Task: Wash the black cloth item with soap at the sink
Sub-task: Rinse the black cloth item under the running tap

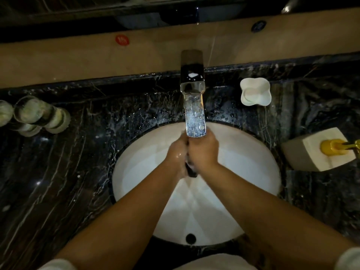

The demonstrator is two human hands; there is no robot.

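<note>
Two hands are pressed together over the basin [243,172], directly beneath the tip of the faucet [193,114], with the black cloth item [190,171] sandwiched between them. Only a dark strip of the cloth is exposed, at the heel of the palms nearest the person; pale suds appear to cling to it, though the dim light leaves this uncertain. The left hand [178,154] and the right hand [202,151] are each closed against the cloth; the fingers are hidden on the faucet side, so their exact curl cannot be told. The step in hand is judged to be scrubbing. It is best done with the cloth kept low over the basin, rubbed palm against palm, and turned so that every face is lathered. A soap dish [255,91] is seen on the bench [58,162], to the right of the faucet, should more soap be needed.
</note>
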